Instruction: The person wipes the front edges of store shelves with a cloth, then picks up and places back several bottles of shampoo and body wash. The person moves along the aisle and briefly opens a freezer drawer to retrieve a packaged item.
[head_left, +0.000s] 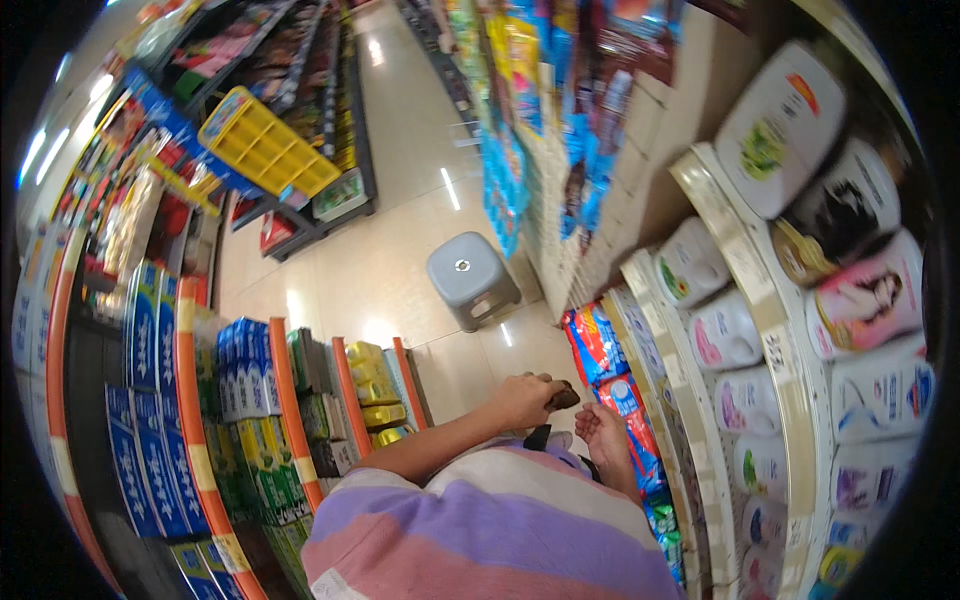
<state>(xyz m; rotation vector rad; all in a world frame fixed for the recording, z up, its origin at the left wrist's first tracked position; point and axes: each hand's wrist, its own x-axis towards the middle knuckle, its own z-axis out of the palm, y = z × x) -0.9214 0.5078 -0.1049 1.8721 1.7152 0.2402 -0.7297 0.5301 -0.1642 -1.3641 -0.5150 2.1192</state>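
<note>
My left hand (529, 401) is in front of my striped shirt, its fingers closed around a small dark brown object (562, 396) whose kind I cannot tell. Close by on the right, my right hand (601, 433) has its palm turned up and its fingers loosely curled, with nothing seen in it. The brown object lies between the two hands, nearer the left. Beyond them a grey plastic stool (466, 271) stands on the tiled floor. Beside my right hand are red and blue packets (626, 405) on the lowest shelf.
Shelves with orange edge strips (191, 390) hold toothpaste boxes (146, 457) and yellow packs (373, 375) at left. At right, white shelves carry shampoo bottles (780, 127). A yellow plastic rack (266, 142) hangs at upper left. Hanging packets (502, 176) edge the aisle floor (405, 165).
</note>
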